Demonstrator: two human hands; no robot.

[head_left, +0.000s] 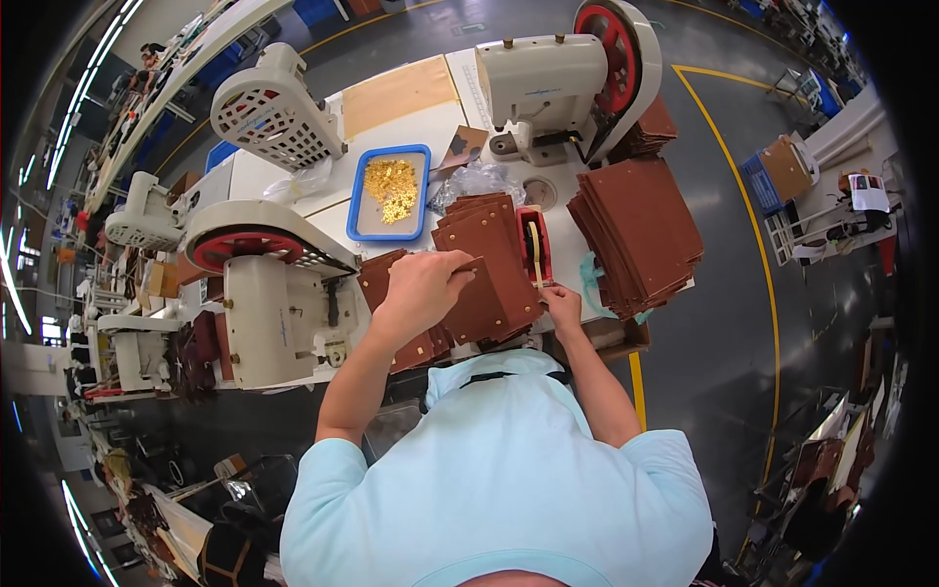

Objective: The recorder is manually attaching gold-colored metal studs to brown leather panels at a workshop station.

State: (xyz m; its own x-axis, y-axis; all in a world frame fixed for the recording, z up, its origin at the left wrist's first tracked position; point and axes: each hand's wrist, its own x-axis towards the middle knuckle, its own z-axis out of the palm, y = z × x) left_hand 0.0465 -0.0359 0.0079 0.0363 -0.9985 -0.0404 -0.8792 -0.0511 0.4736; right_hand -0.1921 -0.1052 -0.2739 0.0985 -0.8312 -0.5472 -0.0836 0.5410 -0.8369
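On the white tabletop (pixel 416 129), brown rectangular leather-like panels (pixel 486 233) with gold studs lie under the left hand (pixel 421 289); the right hand (pixel 561 306) is at a narrow red tape dispenser (pixel 545 245). Whether either grip grasps anything, I cannot tell. A tug could skew the panels.

**Stuff we can't quite make out**

We can't tell what, if anything, the left hand (pixel 423 289) has at its fingertips, and its back hides part of the brown sheets (pixel 481 230). Same with the right hand (pixel 560 307) by the red holder (pixel 546 245): too tiny. The gold bits (pixel 394 191) are too small to tell apart. The light blue shirt (pixel 499 479) runs off the bottom edge.
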